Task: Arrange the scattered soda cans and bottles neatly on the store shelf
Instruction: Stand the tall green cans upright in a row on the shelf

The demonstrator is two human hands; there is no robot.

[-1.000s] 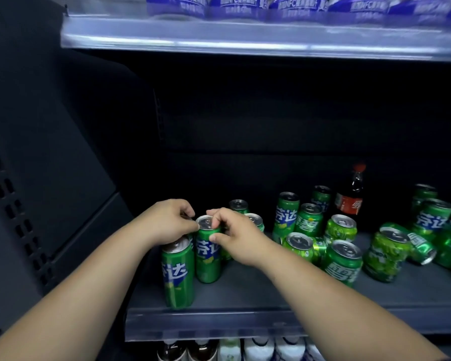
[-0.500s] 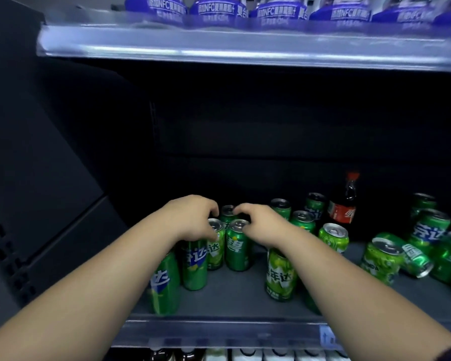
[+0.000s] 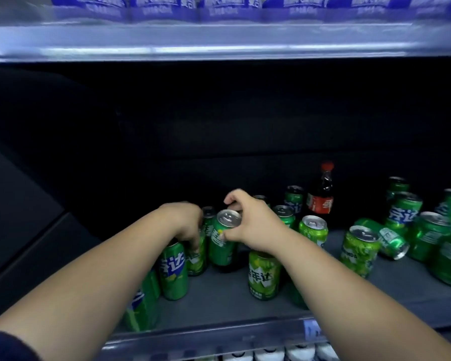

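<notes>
Here the right hand (image 3: 255,227) curls thumb and fingers round the rim of an upright green can (image 3: 220,246), which stands left of the cola bottle (image 3: 320,196) on the grey shelf (image 3: 219,298). Farther left of the bottle, the left hand (image 3: 186,225) seems to pinch a second can (image 3: 197,261), though blur hides its fingertips. Right of the bottle, a tipped can (image 3: 385,238) lies on its side.

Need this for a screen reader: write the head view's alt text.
The right hand grips a green can near its top; the left hand holds a neighbouring can on a shelf. Further right stand scattered green cans, one toppled, and a cola bottle.
</notes>
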